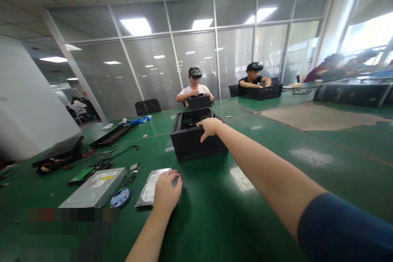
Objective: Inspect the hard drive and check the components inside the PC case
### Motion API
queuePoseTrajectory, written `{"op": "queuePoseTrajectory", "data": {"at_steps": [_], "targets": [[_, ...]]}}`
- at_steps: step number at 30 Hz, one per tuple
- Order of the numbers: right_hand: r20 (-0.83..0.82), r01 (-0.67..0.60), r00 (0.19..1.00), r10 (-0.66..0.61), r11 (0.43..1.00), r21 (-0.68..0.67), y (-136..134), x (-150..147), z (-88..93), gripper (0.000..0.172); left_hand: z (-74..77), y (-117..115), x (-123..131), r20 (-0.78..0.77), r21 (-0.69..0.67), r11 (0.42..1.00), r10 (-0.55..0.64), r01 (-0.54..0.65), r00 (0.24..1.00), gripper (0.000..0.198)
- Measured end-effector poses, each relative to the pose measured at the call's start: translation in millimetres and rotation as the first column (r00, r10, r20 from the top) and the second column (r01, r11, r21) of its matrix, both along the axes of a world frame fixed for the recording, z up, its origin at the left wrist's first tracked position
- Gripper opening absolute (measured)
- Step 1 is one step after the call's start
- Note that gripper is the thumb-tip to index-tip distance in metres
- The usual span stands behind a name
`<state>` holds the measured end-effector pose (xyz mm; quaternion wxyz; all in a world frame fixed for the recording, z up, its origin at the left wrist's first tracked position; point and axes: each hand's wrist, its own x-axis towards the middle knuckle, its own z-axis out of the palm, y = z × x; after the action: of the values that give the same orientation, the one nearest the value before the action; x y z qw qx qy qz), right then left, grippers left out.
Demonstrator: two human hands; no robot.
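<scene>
A black computer case (198, 145) stands open-topped on the green table, with perforated metal showing inside. My right hand (210, 127) reaches to its top edge; the thumb hangs down outside the near wall and the other fingertips are over the opening, where what they touch is hidden. My left hand (167, 188) rests on the right side of a silver hard drive (149, 190) lying flat on the table, its fingers curled over the edge. Left of the drive are a round blue object (120, 198) and a grey optical drive (97, 187).
Cables (107, 155), a green circuit board (82, 174), a black part (59, 151) and a long black panel (112, 136) lie at left. Across the table (260, 221), two people work at black cases. Brown sheet (310, 115) covers the right side.
</scene>
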<state>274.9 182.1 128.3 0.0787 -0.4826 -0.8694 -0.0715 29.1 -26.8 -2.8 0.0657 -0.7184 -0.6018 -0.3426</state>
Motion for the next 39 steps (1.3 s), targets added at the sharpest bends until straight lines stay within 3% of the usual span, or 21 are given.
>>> {"op": "queuePoseTrajectory", "data": {"at_steps": [5, 9, 14, 17, 19, 21, 24, 27, 32, 35, 37, 39], "targets": [[-0.073, 0.106, 0.992, -0.103, 0.994, 0.039, -10.1, -11.4, -2.7, 0.093, 1.3, -0.2, 2.2, -0.042, -0.020, 1.000, -0.001, 0.000, 0.999, 0.022], [-0.206, 0.173, 0.970, -0.131, 0.964, 0.203, -46.5, -25.4, -17.8, 0.078, 5.9, -8.5, 0.6, -0.104, -0.039, 0.996, 0.074, -0.079, 0.992, 0.027], [-0.306, 0.065, 0.951, 0.041, 0.943, 0.327, -115.2, -22.0, -75.5, 0.064, 9.1, -14.6, -19.1, -0.164, -0.078, 0.955, 0.272, -0.288, 0.948, 0.038], [-0.523, -0.092, 0.810, 0.264, 0.939, 0.331, -160.5, 8.6, -117.0, 0.038, 9.1, -13.5, -28.9, -0.187, -0.113, 0.916, 0.361, -0.385, 0.914, 0.048], [-0.640, -0.179, 0.713, 0.288, 0.956, 0.232, -187.3, 35.1, -133.9, 0.018, 7.9, -12.6, -31.2, -0.211, -0.186, 0.864, 0.431, -0.468, 0.878, 0.065], [-0.713, -0.208, 0.656, 0.247, 0.968, 0.143, -205.8, 56.9, -139.1, 0.006, 5.9, -12.0, -31.4, -0.240, -0.287, 0.790, 0.488, -0.542, 0.839, 0.089], [-0.716, -0.167, 0.662, 0.224, 0.975, 0.150, -212.3, 69.6, -134.4, 0.024, 4.0, -11.0, -32.0, -0.258, -0.387, 0.717, 0.519, -0.579, 0.815, 0.107], [-0.671, -0.107, 0.719, 0.182, 0.983, 0.151, -201.7, 63.4, -131.8, 0.036, 6.4, -9.0, -35.9, -0.254, -0.408, 0.701, 0.528, -0.585, 0.810, 0.097], [-0.586, -0.099, 0.807, 0.073, 0.995, -0.013, -188.9, 60.1, -139.8, 0.049, 12.6, -6.4, -37.1, -0.206, -0.413, 0.741, 0.490, -0.530, 0.847, 0.080], [-0.606, -0.084, 0.795, 0.014, 0.993, -0.087, -190.8, 64.8, -142.2, 0.052, 14.8, -8.7, -22.3, -0.194, -0.378, 0.813, 0.398, -0.443, 0.897, 0.070], [-0.632, -0.083, 0.774, -0.019, 0.988, -0.132, -193.2, 64.9, -141.9, 0.054, 17.4, -12.6, -7.1, -0.185, -0.216, 0.918, 0.297, -0.334, 0.937, 0.066], [-0.629, -0.109, 0.777, -0.005, 0.984, -0.143, -195.1, 62.1, -141.2, 0.054, 20.9, -17.7, 7.5, -0.164, -0.054, 0.959, 0.266, -0.278, 0.950, 0.065]]}}
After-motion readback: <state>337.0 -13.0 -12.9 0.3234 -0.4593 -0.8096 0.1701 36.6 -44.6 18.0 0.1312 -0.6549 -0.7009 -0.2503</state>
